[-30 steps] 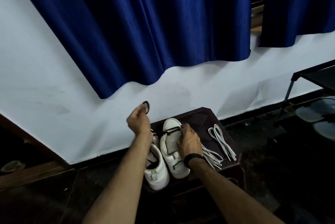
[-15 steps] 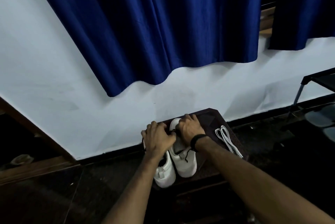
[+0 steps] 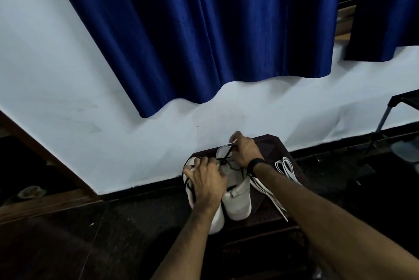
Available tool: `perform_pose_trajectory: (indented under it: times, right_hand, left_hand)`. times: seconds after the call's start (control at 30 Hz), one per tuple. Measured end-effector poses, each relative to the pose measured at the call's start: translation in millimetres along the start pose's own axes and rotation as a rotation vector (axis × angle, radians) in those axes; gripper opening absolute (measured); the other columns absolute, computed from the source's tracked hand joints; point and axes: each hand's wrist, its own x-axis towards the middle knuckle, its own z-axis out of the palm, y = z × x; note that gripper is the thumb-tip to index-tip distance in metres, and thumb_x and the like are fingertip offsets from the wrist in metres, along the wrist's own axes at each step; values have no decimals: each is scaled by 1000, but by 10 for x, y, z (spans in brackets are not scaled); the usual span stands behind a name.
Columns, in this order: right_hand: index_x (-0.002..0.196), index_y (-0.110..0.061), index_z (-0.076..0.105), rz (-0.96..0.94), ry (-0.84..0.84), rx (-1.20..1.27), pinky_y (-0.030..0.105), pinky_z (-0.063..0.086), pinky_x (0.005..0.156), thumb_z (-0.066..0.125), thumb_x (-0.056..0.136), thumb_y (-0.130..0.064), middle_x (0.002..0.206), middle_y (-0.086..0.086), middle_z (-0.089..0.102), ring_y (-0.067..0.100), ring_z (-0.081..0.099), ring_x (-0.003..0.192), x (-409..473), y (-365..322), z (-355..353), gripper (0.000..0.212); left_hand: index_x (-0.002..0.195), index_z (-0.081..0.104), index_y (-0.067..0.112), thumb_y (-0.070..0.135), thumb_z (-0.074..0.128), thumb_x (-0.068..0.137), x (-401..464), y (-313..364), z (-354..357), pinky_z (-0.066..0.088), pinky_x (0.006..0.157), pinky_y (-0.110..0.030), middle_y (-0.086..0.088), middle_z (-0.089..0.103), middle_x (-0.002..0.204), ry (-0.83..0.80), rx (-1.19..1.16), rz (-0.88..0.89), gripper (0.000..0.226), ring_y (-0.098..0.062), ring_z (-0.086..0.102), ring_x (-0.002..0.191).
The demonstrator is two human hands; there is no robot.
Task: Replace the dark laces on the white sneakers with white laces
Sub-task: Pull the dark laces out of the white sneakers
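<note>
Two white sneakers stand side by side on a dark wooden stool [image 3: 274, 146]. The right sneaker [image 3: 238, 198] carries a dark lace [image 3: 226, 159] across its front part. My left hand [image 3: 207, 180] lies over the left sneaker [image 3: 216, 223] and its fingers pinch the dark lace near the middle. My right hand [image 3: 243, 151] grips the same lace at the toe end of the right sneaker. White laces [image 3: 286, 167] lie in loops on the stool to the right of the shoes, partly under my right forearm.
A white wall with a dark skirting runs right behind the stool. A blue curtain [image 3: 204, 30] hangs above. A dark metal-legged stand [image 3: 385, 116] is at the far right. Dark floor surrounds the stool; a wooden door frame [image 3: 45, 155] is at the left.
My left hand came down from above the shoes onto the left sneaker. Both hands now hold the dark lace, which is pulled looser between them; my right hand moved toward the toe.
</note>
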Motion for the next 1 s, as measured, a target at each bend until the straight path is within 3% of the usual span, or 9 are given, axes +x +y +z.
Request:
perform_pose_trajectory:
  times: [0.1,0.2,0.27,0.4,0.47,0.6,0.7,0.83,1.0]
  right_hand:
    - [122,-25,56,-325,-298,-387,35,46,87,56,83,-23,110,13,61,32,58,104,47,-128,-115,39]
    - [110,-28,69,-540,-358,-760,32,39,93,60,86,-39,113,0,65,21,54,111,141,-215,-268,28]
    - [101,-30,73,-469,-279,-620,31,40,92,61,87,-40,110,-6,68,17,55,109,204,-180,-380,22]
    - [77,-23,78,110,-4,273,31,50,88,65,86,-30,86,1,73,17,66,89,209,-44,-482,17]
    - [88,-17,77,203,-19,186,29,45,89,56,93,-31,95,6,72,21,63,98,230,22,-470,26]
    - [113,-14,66,184,-173,-400,33,45,92,55,88,-38,121,10,63,29,58,114,222,143,-504,37]
    - [118,-22,65,-85,-149,-457,33,45,99,63,82,-34,126,3,62,23,55,119,212,110,-507,39]
    - [116,-25,66,-478,-403,-647,31,43,92,63,87,-37,118,2,65,23,57,113,127,-102,-284,32]
    - [108,-25,69,-577,-168,-901,36,33,94,49,91,-28,111,5,66,23,54,109,120,-218,-168,26]
  left_hand:
    - [78,68,23,23,54,65,-4,-1,-9,27,84,-43,5,66,82,-10,0,2,19,-20,56,98]
    - [75,68,22,20,53,63,-14,13,-37,28,83,-43,5,66,80,-5,-3,-9,19,-21,56,96]
    - [74,67,22,20,51,61,-26,19,-61,28,83,-44,5,66,80,-7,4,-20,21,-21,56,96]
    - [78,69,22,21,58,59,-35,-1,-49,29,83,-44,4,66,85,22,20,-20,22,-22,56,98]
    - [80,70,22,21,58,61,-23,14,-34,29,83,-45,3,65,88,16,40,-11,22,-23,55,99]
    - [79,70,19,17,57,59,-16,39,-28,29,84,-46,0,65,89,15,30,-43,24,-25,56,99]
    - [80,71,19,18,58,59,-20,63,-28,29,84,-46,-1,63,91,24,40,-32,25,-26,54,100]
    - [82,70,19,20,60,59,-15,98,-46,31,85,-47,-2,62,93,-3,50,-28,26,-27,53,102]
    - [77,70,20,18,63,57,-20,54,-38,32,83,-45,0,60,87,18,35,-46,21,-27,55,97]
